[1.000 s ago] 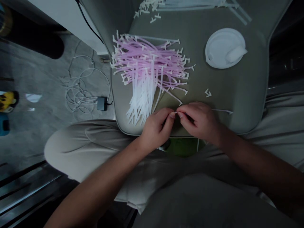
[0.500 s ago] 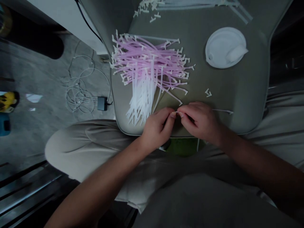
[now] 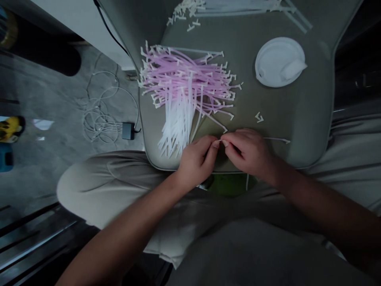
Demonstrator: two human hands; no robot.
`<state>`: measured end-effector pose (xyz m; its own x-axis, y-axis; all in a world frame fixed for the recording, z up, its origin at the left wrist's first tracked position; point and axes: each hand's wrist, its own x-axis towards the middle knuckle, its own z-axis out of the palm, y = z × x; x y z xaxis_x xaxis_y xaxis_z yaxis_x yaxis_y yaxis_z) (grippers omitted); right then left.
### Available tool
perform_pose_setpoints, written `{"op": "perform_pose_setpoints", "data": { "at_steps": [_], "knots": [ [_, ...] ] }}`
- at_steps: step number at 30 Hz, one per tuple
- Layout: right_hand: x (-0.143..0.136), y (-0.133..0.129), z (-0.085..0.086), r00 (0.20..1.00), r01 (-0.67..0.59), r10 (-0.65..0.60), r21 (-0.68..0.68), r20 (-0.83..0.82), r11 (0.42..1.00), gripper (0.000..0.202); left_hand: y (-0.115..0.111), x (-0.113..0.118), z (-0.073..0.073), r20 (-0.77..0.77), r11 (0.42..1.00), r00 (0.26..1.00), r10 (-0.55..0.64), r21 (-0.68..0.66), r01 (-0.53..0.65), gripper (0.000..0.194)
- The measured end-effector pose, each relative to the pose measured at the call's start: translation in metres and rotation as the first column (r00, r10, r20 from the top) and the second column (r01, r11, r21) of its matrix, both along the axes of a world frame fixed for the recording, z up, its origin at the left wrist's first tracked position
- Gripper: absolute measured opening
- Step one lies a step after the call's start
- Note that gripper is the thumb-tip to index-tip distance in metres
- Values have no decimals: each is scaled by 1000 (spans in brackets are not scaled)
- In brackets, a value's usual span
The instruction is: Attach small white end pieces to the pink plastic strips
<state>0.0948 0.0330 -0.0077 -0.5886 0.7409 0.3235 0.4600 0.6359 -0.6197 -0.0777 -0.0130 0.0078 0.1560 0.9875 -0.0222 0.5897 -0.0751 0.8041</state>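
Note:
My left hand [image 3: 198, 161] is closed in a pinch at the chair seat's front edge, on a small white fitting that is mostly hidden by the fingertips. Thumb and forefinger of my right hand [image 3: 248, 153] grip a thin plastic tube [image 3: 276, 139], which runs out to the right and ends in a white fitting. The fingertips of both hands nearly meet, with a sliver of white between them. Just beyond my left hand lies a bundle of white tubes [image 3: 178, 123], its upper ends over a heap of pinkish tubes [image 3: 190, 77] with white end fittings.
A white round lid [image 3: 269, 59] sits at the right of the grey chair seat [image 3: 309, 115]. Loose white fittings [image 3: 258, 117] lie nearer my right hand. More clear tubes [image 3: 238, 8] and fittings are at the back. Coiled cables [image 3: 99, 123] lie on the floor left.
Both hands keep their pinch at nearly the same spot. The view has shifted slightly; nothing on the seat has visibly moved.

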Motion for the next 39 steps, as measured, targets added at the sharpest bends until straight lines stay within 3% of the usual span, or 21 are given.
{"op": "perform_pose_setpoints", "data": {
  "at_steps": [20, 39],
  "knots": [
    [-1, 0, 1, 994, 7, -8, 12, 106, 1000, 21, -1, 1, 0, -64, 1000, 998, 0, 3, 1, 27],
    [2, -1, 0, 996, -17, 19, -21, 86, 1000, 19, -1, 0, 0, -36, 1000, 999, -4, 10, 4, 27]
  ]
}}
